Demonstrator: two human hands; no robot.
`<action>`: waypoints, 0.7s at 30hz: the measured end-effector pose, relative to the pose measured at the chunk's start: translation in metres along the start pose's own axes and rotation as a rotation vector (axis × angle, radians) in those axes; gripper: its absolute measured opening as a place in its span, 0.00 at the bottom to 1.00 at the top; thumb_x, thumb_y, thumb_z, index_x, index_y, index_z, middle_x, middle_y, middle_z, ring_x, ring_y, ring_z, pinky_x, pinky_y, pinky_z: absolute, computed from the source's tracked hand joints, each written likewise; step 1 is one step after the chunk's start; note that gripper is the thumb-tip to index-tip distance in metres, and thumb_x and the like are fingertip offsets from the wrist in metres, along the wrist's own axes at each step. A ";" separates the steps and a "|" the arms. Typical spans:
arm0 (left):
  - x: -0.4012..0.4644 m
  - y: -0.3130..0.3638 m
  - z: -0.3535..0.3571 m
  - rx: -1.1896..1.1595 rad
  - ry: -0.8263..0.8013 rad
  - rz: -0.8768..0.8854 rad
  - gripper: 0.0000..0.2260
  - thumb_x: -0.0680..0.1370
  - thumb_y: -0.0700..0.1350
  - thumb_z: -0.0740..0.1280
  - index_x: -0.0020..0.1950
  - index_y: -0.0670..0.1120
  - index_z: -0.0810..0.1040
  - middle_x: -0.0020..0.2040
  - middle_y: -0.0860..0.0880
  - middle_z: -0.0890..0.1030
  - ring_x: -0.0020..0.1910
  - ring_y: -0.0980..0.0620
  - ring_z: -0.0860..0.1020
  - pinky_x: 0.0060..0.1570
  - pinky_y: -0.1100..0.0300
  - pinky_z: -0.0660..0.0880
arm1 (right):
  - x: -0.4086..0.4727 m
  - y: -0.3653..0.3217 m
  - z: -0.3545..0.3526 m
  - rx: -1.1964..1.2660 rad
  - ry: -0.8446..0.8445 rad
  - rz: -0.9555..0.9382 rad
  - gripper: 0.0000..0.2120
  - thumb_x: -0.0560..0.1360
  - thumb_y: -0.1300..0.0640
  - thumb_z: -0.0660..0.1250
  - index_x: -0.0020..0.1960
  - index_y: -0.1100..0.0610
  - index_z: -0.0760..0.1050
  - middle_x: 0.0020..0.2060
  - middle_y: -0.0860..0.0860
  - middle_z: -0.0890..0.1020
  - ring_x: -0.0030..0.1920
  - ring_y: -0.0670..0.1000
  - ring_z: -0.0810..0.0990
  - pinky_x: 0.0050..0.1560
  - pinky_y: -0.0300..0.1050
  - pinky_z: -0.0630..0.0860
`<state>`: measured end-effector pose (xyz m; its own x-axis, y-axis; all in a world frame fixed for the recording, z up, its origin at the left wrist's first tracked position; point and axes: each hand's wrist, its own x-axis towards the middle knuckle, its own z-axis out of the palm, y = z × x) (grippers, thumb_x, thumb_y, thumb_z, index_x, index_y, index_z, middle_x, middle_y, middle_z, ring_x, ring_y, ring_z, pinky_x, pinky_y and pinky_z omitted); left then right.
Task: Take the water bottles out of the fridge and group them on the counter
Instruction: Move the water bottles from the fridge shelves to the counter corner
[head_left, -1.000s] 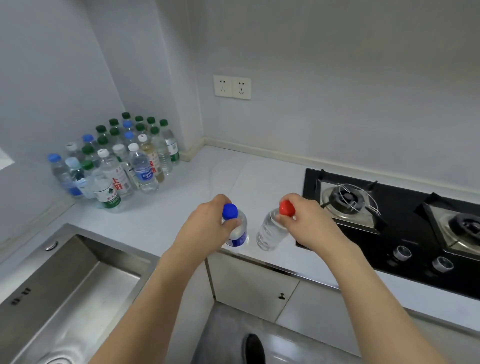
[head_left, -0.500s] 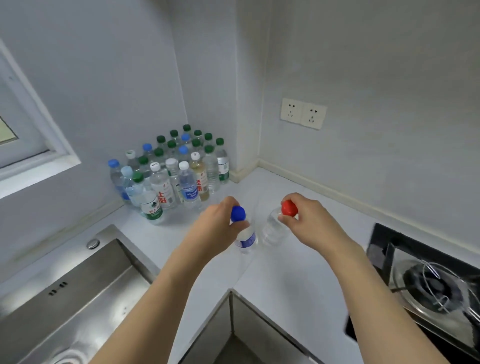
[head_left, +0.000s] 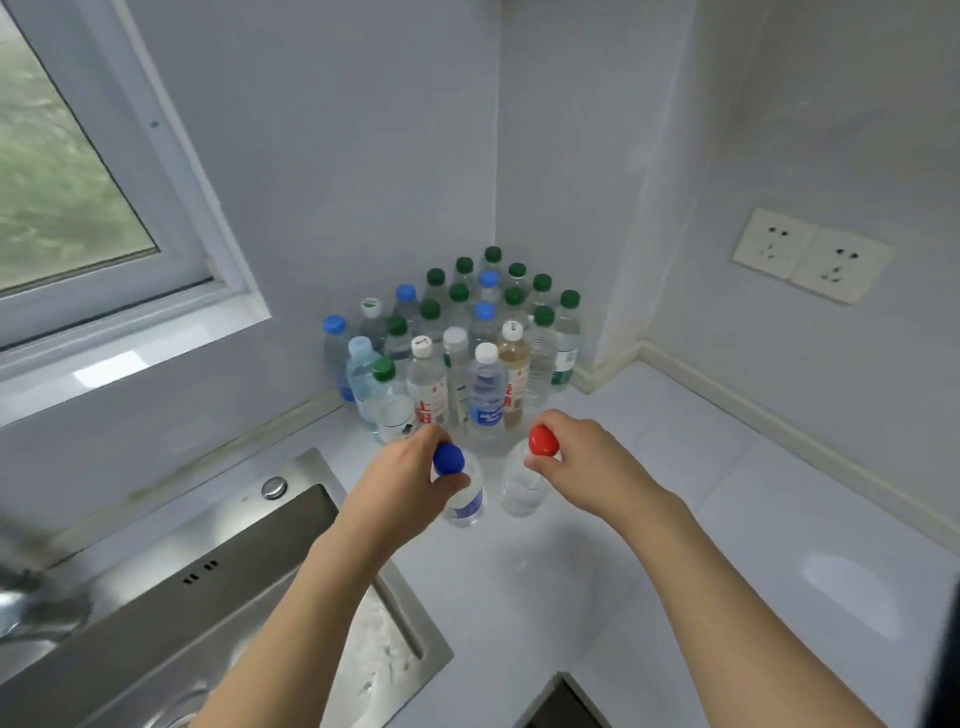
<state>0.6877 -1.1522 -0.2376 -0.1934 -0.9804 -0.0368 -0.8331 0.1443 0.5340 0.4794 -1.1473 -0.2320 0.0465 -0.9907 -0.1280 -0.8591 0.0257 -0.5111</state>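
Clear bottles (head_left: 467, 499), blue cap (head_left: 448, 458), red cap (head_left: 543, 440)

We see our two forearms reaching in from the bottom edge, both bare from the frame's edge to the wrists: no sleeves or cuffs show. Our left hand (head_left: 410, 478) and right hand (head_left: 587, 467) wear no gloves. We see no rings on the fingers that show, and no watch, bracelet or band on either wrist. The fingernails that show are short and unpainted. Nothing of our clothing comes into view.
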 end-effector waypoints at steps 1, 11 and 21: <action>0.004 -0.010 -0.001 -0.009 0.004 -0.018 0.10 0.76 0.50 0.69 0.54 0.50 0.72 0.46 0.54 0.76 0.43 0.52 0.74 0.38 0.62 0.66 | 0.012 -0.005 0.005 -0.008 -0.016 -0.011 0.10 0.76 0.49 0.67 0.54 0.50 0.71 0.47 0.48 0.77 0.45 0.51 0.76 0.45 0.46 0.74; 0.059 -0.078 0.007 0.019 -0.009 -0.030 0.12 0.78 0.50 0.66 0.59 0.49 0.71 0.48 0.52 0.78 0.42 0.50 0.74 0.40 0.57 0.70 | 0.105 -0.035 0.058 -0.051 -0.060 -0.041 0.10 0.77 0.52 0.66 0.55 0.53 0.71 0.49 0.50 0.77 0.46 0.52 0.73 0.43 0.44 0.67; 0.100 -0.102 0.036 0.096 -0.045 0.049 0.11 0.79 0.48 0.63 0.60 0.48 0.69 0.51 0.47 0.80 0.45 0.45 0.78 0.47 0.49 0.77 | 0.143 -0.032 0.095 -0.053 -0.020 -0.045 0.13 0.78 0.56 0.66 0.61 0.54 0.70 0.57 0.53 0.77 0.54 0.56 0.76 0.48 0.43 0.69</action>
<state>0.7343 -1.2597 -0.3261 -0.2569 -0.9651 -0.0516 -0.8674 0.2067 0.4527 0.5620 -1.2772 -0.3151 0.0953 -0.9878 -0.1233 -0.8816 -0.0262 -0.4713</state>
